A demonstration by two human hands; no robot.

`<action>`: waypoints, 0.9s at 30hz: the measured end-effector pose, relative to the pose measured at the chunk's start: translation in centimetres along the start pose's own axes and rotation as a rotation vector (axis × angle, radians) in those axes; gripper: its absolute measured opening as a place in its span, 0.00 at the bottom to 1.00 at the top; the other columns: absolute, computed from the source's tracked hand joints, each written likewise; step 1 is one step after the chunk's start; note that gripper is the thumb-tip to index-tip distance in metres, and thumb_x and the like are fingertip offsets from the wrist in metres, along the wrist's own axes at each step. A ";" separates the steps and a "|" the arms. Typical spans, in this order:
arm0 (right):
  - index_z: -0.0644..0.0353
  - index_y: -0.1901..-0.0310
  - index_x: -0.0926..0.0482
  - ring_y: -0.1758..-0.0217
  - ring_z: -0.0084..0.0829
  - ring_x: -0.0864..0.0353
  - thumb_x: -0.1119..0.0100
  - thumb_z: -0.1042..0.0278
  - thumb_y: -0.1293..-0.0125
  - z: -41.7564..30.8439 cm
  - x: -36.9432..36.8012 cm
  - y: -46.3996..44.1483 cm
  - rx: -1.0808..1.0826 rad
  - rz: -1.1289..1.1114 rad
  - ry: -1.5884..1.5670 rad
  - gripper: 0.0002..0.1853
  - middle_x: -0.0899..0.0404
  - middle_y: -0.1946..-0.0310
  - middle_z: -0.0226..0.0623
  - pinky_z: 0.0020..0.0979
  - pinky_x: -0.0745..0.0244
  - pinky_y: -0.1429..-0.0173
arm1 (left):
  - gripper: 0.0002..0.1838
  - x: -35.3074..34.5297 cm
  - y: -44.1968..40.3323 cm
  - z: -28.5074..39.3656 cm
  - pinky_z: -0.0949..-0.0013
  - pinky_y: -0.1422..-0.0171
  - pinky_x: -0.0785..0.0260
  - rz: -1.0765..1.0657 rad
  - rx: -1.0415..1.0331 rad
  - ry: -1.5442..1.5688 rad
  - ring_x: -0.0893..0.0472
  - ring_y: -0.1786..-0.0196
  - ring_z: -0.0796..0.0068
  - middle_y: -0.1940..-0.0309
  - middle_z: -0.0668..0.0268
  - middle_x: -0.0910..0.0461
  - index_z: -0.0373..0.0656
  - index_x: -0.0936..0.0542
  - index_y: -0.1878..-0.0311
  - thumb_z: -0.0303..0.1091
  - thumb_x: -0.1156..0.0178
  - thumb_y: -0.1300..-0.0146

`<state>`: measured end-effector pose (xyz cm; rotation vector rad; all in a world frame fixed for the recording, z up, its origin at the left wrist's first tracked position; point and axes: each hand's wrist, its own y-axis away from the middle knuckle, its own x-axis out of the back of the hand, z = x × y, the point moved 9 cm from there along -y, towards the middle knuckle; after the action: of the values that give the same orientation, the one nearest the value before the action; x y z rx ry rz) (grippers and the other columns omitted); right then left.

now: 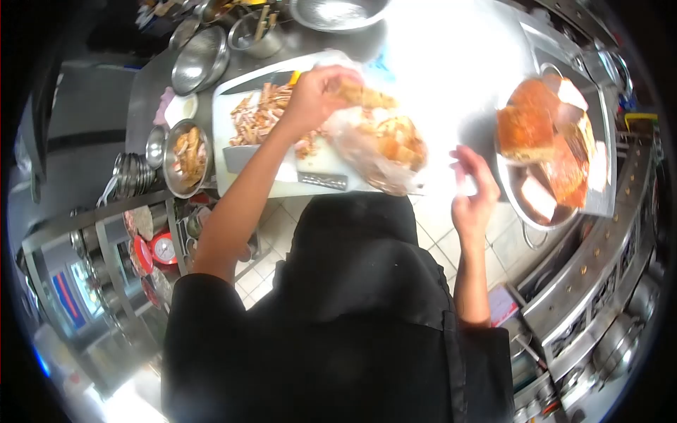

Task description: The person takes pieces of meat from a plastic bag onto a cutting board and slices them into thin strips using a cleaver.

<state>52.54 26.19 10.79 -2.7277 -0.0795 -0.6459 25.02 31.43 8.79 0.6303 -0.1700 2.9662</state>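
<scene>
My left hand [326,92] is closed round a piece of browned meat [367,95] above a clear plastic bag [377,158] that holds more browned pieces. The bag lies on the right part of a white cutting board [226,123]. Under and left of my left forearm, a pile of chopped meat [257,116] covers part of the board. A cleaver [282,169] with a patterned metal handle lies along the board's near edge. To the right of the bag, my right hand [474,180] is raised with its fingers apart and nothing in it.
A metal pan [518,194] with large browned chunks stands at the right. Left of the board are a bowl of meat pieces [189,158] and stacked small bowls [134,176]. Metal bowls [201,60] and a pot [257,39] of utensils stand at the back.
</scene>
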 end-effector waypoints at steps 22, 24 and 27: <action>0.60 0.51 0.23 0.63 0.45 0.20 0.39 0.77 0.44 -4.4 -23.3 7.1 0.168 -0.434 0.470 0.17 0.23 0.60 0.45 0.41 0.25 0.57 | 0.18 33.0 35.9 -16.0 0.58 0.53 0.19 1.094 0.163 0.486 0.22 0.51 0.60 0.50 0.55 0.28 0.35 0.31 0.46 0.18 0.44 0.41; 0.60 0.51 0.22 0.64 0.44 0.20 0.38 0.74 0.44 -3.1 -23.3 6.2 0.059 -0.426 0.568 0.17 0.21 0.62 0.45 0.40 0.25 0.57 | 0.18 34.7 38.1 -18.9 0.55 0.51 0.20 1.150 0.267 0.564 0.23 0.49 0.57 0.51 0.55 0.28 0.35 0.31 0.48 0.18 0.43 0.42; 0.59 0.61 0.17 0.63 0.47 0.18 0.33 0.67 0.48 -2.4 -24.6 5.8 -0.145 -0.481 0.725 0.13 0.18 0.68 0.46 0.41 0.24 0.58 | 0.16 35.8 39.3 -22.6 0.49 0.42 0.28 1.110 0.324 0.751 0.24 0.46 0.54 0.48 0.51 0.28 0.35 0.30 0.48 0.24 0.43 0.39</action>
<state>30.27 20.52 0.13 -2.4269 -0.5323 -1.7835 -21.40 -1.62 -0.45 -0.9297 0.0681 4.0149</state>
